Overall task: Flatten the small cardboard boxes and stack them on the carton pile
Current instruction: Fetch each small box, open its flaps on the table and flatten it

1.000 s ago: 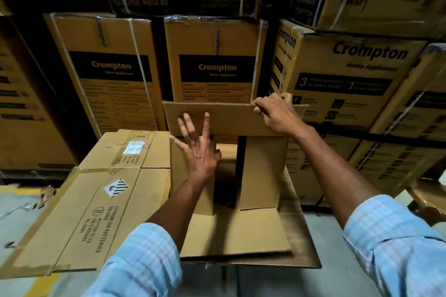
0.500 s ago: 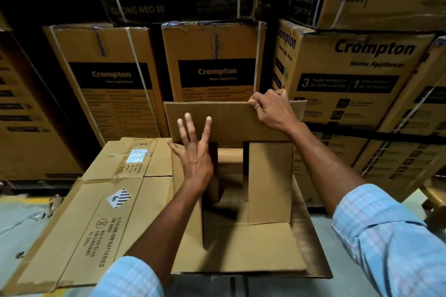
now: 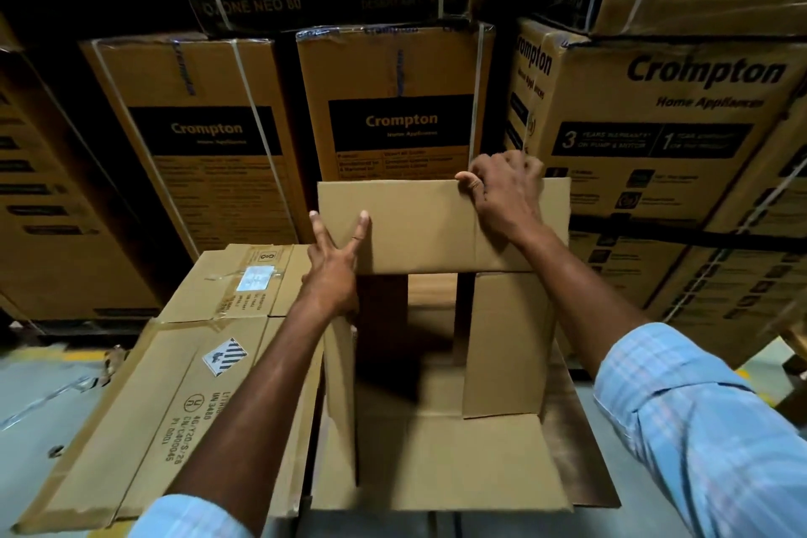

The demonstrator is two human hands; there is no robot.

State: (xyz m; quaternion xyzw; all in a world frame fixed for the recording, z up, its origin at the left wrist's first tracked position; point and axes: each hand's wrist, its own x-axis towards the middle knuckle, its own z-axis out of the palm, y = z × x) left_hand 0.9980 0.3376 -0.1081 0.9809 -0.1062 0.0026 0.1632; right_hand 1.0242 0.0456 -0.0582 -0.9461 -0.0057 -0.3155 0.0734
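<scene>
We are looking down at the small cardboard box (image 3: 436, 363), which is sitting open in the middle of the view, its opening facing us, not flattened. It is resting on a darker cardboard sheet (image 3: 583, 450) and is lying just right of the carton pile (image 3: 144, 398), right up against it.

The right hand (image 3: 502, 199) is gripping the far flap (image 3: 419, 227): its fingers are curling over the top edge near the right end, and the thumb is pressing on the face toward us. The left hand (image 3: 334, 266) is grasping nothing. We are seeing two straight fingers spread in a V, lying against the left end of that same flap; the other fingers are not showing clearly, so we are not calling them.

The far flap is standing upright. The right side flap (image 3: 506, 341) is standing up too, the left side flap (image 3: 340, 398) is showing edge-on beside the left forearm, and the near flap (image 3: 463, 463) is lying folded out toward us.

The pile's top carton is lying flat, carrying a striped hazard label (image 3: 225, 356) and a white sticker (image 3: 255, 277). Tall Crompton cartons (image 3: 401, 109) are standing stacked behind everything, strapped with pale bands. Grey floor (image 3: 39, 406) is showing at left. Both forearms are coming out of light blue checked sleeves (image 3: 707, 428).
</scene>
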